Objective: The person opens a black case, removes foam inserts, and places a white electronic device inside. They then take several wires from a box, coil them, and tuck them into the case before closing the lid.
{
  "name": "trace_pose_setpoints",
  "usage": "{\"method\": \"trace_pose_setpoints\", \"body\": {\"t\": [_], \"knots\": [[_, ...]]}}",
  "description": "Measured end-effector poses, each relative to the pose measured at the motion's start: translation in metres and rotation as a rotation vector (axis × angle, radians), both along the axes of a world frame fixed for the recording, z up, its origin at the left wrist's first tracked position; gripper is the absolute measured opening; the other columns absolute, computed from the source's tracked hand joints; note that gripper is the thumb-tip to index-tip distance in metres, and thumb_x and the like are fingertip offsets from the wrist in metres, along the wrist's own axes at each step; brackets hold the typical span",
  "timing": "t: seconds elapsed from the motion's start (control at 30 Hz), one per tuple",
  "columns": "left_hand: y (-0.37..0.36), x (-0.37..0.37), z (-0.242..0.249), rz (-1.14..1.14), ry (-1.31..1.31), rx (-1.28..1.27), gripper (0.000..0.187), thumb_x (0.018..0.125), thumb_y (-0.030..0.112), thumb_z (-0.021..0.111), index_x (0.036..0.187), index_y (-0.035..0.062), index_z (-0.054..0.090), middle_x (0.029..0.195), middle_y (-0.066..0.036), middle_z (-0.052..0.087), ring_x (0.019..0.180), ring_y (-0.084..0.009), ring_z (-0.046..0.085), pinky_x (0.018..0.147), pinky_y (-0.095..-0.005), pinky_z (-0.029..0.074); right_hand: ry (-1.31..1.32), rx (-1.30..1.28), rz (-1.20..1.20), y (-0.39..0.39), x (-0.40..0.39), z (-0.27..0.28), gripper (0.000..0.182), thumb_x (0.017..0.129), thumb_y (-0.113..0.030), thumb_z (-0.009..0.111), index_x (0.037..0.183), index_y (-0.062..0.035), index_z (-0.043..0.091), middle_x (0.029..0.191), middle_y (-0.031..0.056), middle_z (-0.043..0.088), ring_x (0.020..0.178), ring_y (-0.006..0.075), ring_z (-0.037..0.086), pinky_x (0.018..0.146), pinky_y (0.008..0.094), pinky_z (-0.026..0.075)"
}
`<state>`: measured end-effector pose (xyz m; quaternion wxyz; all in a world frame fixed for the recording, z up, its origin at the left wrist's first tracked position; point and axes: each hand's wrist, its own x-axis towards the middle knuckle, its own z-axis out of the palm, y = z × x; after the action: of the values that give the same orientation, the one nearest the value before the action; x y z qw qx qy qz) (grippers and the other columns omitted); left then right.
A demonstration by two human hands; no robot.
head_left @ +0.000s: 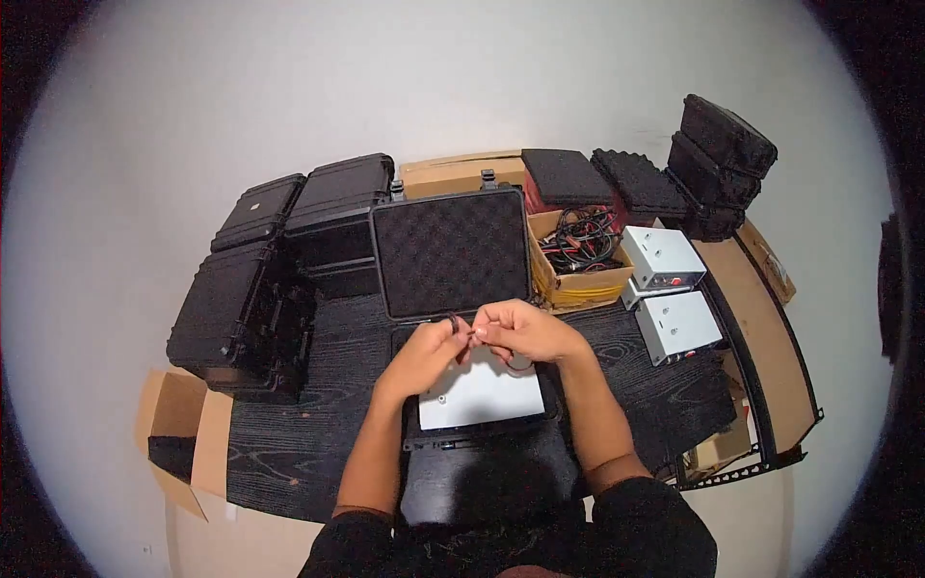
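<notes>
My left hand (431, 355) and my right hand (525, 331) meet above an open black hard case, fingertips pinched close together. Between them runs a thin dark cable (454, 324), part of which loops over my left fingers; its ends are hidden by the hands. Beneath the hands, a white metal box (482, 397) lies inside the case. The case's raised lid (451, 252) is lined with dark egg-crate foam and leans back behind my hands.
Closed black cases (224, 306) are stacked at left, and more black cases (718, 159) at far right. A cardboard box of tangled cables (581, 279) stands right of the lid, beside white boxes (678, 326). An open carton (183, 429) sits by the table's left edge.
</notes>
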<state>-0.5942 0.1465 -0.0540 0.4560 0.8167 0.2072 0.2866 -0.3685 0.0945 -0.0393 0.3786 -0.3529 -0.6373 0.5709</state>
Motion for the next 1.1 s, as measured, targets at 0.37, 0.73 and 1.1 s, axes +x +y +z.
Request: {"method": "trace_pose_setpoints", "body": {"t": [0.37, 0.73, 1.1], "knots": [[0.0, -0.004, -0.002, -0.194, -0.016, -0.593, 0.036, 0.099, 0.024, 0.04, 0.086, 0.0011, 0.064, 0.073, -0.009, 0.067, 0.059, -0.0181, 0.064, 0.063, -0.0302, 0.052, -0.665, 0.779, -0.393, -0.026, -0.007, 0.034, 0.014, 0.089, -0.019, 0.074, 0.097, -0.0069, 0.074, 0.106, 0.0064, 0.067, 0.102, 0.0273, 0.066, 0.087, 0.0402, 0.051], [-0.007, -0.013, 0.007, -0.462, 0.046, -0.664, 0.05, 0.1, 0.031, 0.041, 0.073, -0.0044, 0.065, 0.063, -0.015, 0.064, 0.051, -0.0227, 0.062, 0.067, -0.0361, 0.057, -0.822, 0.821, -0.193, -0.008, 0.001, 0.012, 0.015, 0.095, -0.022, 0.067, 0.098, -0.008, 0.071, 0.113, 0.0047, 0.067, 0.121, 0.0247, 0.057, 0.11, 0.0472, 0.036], [-0.007, -0.008, 0.005, -0.359, -0.695, -0.867, 0.05, 0.109, 0.039, 0.03, 0.076, 0.0073, 0.05, 0.064, -0.012, 0.058, 0.058, -0.0258, 0.06, 0.091, -0.0447, 0.057, -0.244, 0.66, -0.313, 0.002, -0.024, 0.008, 0.02, 0.093, -0.006, 0.068, 0.111, 0.0001, 0.068, 0.102, 0.0126, 0.075, 0.096, 0.0226, 0.074, 0.085, 0.0345, 0.056]]}}
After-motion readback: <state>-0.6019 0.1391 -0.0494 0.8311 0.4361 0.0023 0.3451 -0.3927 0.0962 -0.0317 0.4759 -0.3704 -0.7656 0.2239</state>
